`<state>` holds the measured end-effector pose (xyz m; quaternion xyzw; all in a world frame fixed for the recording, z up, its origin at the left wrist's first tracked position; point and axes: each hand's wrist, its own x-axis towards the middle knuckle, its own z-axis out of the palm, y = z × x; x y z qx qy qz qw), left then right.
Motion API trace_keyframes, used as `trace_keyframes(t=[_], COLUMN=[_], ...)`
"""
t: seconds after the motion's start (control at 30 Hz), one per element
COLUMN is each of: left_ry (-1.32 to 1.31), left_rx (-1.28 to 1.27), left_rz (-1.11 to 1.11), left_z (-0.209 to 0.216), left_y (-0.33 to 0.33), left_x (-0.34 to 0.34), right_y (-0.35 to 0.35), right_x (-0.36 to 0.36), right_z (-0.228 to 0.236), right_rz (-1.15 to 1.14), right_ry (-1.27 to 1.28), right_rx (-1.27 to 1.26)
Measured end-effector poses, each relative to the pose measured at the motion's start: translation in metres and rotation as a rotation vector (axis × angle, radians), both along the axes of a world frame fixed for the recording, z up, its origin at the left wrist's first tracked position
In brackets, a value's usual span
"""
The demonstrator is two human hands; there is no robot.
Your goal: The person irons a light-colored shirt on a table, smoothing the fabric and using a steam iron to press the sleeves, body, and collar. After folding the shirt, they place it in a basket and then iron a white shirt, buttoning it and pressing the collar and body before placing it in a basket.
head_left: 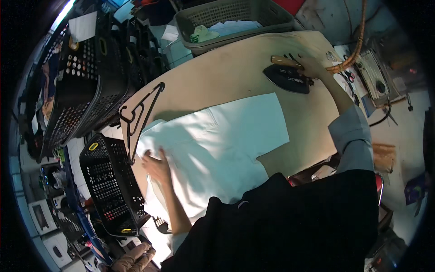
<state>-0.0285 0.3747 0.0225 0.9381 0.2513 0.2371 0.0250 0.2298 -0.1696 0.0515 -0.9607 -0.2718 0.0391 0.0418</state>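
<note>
A white short-sleeved shirt lies spread over the near part of a beige cloth-covered ironing table. My left hand rests on the shirt's left part, palm down with fingers apart. At the table's far right, my right hand is closed around the right end of the wooden handle of a dark iron; its fingers are partly hidden. The iron's sole is on the cloth, apart from the shirt. Just beyond my left hand, a black clothes hanger lies at the table's left edge.
A grey-green basket with folded cloth stands beyond the table. Black perforated crates are stacked at the left, with another black crate below. A wrapped cord hangs at the right, near scissors and a worn box-shaped device.
</note>
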Motion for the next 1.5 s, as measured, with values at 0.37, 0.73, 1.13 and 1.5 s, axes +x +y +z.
trace_keyframes(t=[0.37, 0.73, 1.13, 1.5], left_ry=[0.187, 0.026, -0.181, 0.006], left_rx=[-0.505, -0.708, -0.706, -0.517], left_rz=[0.090, 0.026, -0.074, -0.060], left_z=[-0.015, 0.012, -0.014, -0.039], left_y=[-0.039, -0.036, 0.030, 0.126], left_x=[-0.034, -0.044, -0.071, -0.073], right_y=[0.140, 0.320, 0.231, 0.110], right_x=[-0.084, -0.115, -0.155, -0.226], right_z=[0.018, -0.002, -0.008, 0.005], right_rz=[-0.039, 0.203, 0.194, -0.107], right_ry=[0.368, 0.063, 0.138, 0.015], right_rx=[0.191, 0.325, 0.198, 0.084])
